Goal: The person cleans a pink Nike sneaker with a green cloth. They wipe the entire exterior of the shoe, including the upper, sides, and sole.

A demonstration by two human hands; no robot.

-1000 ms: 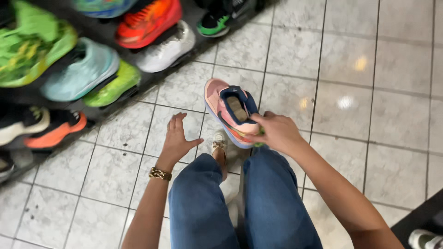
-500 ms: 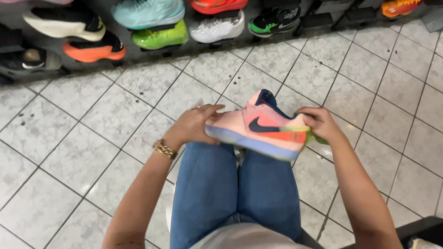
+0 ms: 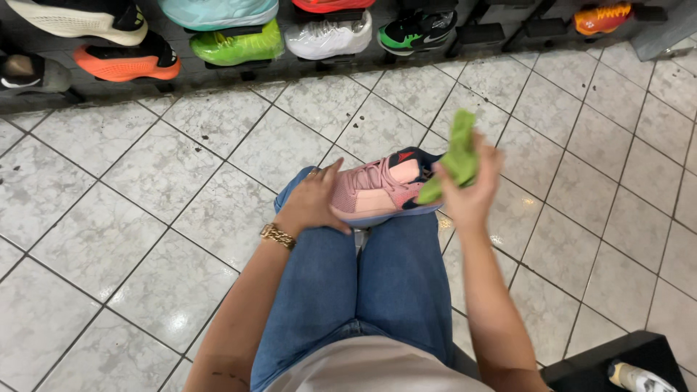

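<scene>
Seated figure, viewed from above: a pink sneaker (image 3: 377,190) with pink laces and a dark navy collar is lying across the knees of the blue jeans (image 3: 363,290), its toe pointing toward the person's left and its heel toward the right. The left hand (image 3: 314,203) is resting on the toe end, palm down and fingers curled over the upper, pressing the shoe onto the lap; a gold watch (image 3: 278,235) is sitting at that wrist. The right hand (image 3: 472,190) is being held just beside the heel, its fingers closed around a crumpled green cloth (image 3: 454,158), the lower corner of which is touching the shoe's collar. The two hands are apart, one at each end of the sneaker. Below the lap, a floor of pale marbled tiles (image 3: 145,181) is extending to a dark display rack (image 3: 218,72) along the top edge, where several shoes are standing in rows: an orange one (image 3: 123,62), a lime-green one (image 3: 236,45), a white one (image 3: 330,36) and a green-and-black one (image 3: 417,27). At the lower right corner, a black surface (image 3: 602,359) is bearing part of another white shoe (image 3: 642,376).
</scene>
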